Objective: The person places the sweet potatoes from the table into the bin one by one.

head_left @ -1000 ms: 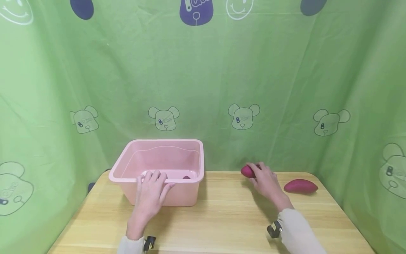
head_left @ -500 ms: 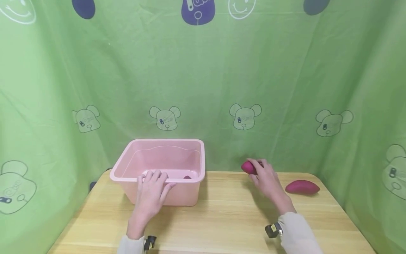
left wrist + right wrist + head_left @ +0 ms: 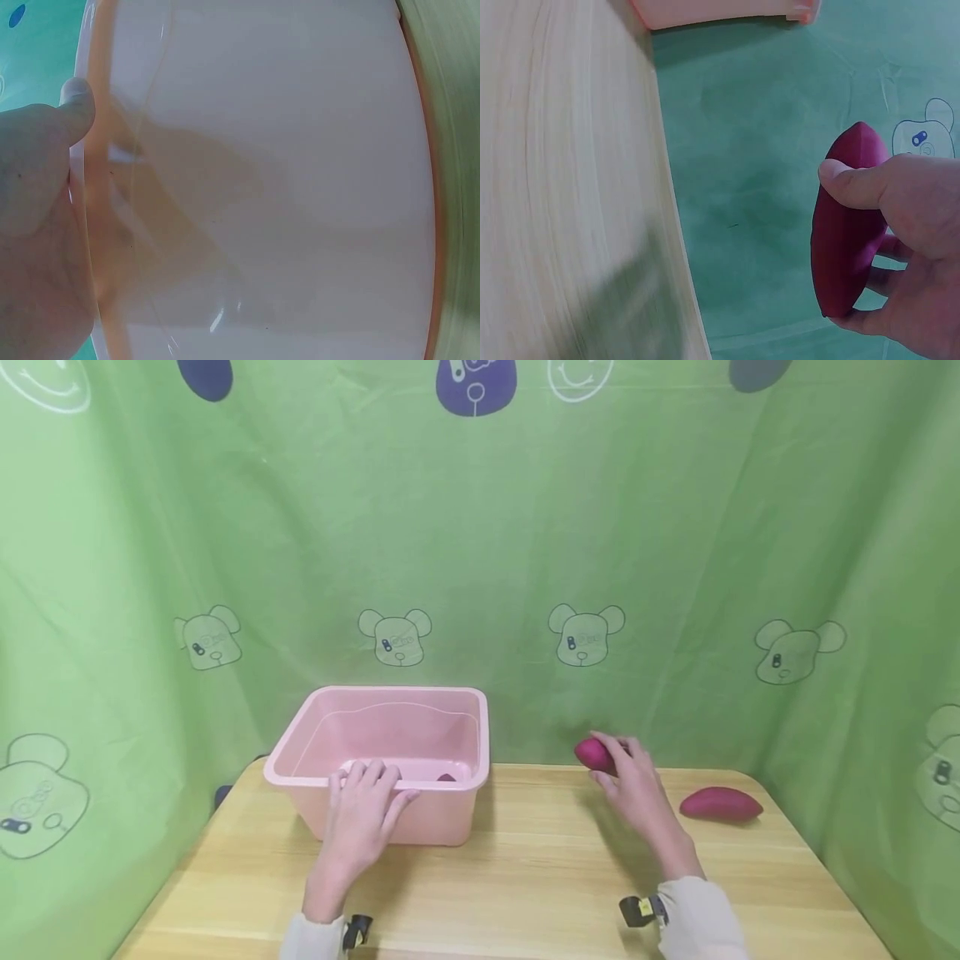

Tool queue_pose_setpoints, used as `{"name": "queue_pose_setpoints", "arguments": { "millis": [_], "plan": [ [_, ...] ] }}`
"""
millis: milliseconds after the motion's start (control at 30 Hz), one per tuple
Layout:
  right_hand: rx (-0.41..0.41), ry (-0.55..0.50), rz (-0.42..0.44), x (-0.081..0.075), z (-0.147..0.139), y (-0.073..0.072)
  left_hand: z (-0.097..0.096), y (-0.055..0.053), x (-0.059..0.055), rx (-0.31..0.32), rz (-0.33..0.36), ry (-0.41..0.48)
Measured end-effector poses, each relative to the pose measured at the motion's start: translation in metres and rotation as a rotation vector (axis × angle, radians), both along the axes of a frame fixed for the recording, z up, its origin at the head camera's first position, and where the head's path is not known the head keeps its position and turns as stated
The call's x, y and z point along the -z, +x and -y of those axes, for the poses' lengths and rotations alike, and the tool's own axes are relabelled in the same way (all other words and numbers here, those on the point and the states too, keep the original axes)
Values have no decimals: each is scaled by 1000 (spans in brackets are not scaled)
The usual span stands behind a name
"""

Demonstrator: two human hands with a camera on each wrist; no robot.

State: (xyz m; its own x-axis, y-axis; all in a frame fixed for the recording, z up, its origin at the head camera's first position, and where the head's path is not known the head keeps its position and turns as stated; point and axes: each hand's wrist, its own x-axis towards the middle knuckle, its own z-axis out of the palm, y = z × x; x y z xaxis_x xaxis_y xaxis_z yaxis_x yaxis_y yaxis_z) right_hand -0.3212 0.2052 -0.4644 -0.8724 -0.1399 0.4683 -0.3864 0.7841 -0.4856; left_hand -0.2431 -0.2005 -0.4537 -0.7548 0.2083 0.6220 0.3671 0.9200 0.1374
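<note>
My right hand (image 3: 636, 783) holds a purple-red sweet potato (image 3: 592, 753) near the table's back edge. In the right wrist view, the thumb lies across one side of this sweet potato (image 3: 846, 240) and the fingers curl round the other. A second sweet potato (image 3: 722, 805) lies on the table to the right of that hand. My left hand (image 3: 360, 810) grips the near rim of a pink plastic basin (image 3: 442, 814), fingers hooked over it. Inside the basin shows a small dark red tip (image 3: 446, 777); the near wall hides the rest.
The wooden table (image 3: 525, 893) has rounded back corners. Right behind it hangs a green curtain (image 3: 495, 552) with bear-head prints, which also closes off both sides. The basin stands at the back left of the table.
My right hand has risen slightly with the sweet potato, off the tabletop. The left hand stays on the basin rim, and the whole head view has shifted a little.
</note>
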Motion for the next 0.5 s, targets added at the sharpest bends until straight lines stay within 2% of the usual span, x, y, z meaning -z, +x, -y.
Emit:
{"name": "queue_pose_setpoints", "arguments": {
  "millis": [500],
  "plan": [
    [10, -59, -72, -10, 10, 10, 0, -1, 1, -9, 10, -10]
  ]
}}
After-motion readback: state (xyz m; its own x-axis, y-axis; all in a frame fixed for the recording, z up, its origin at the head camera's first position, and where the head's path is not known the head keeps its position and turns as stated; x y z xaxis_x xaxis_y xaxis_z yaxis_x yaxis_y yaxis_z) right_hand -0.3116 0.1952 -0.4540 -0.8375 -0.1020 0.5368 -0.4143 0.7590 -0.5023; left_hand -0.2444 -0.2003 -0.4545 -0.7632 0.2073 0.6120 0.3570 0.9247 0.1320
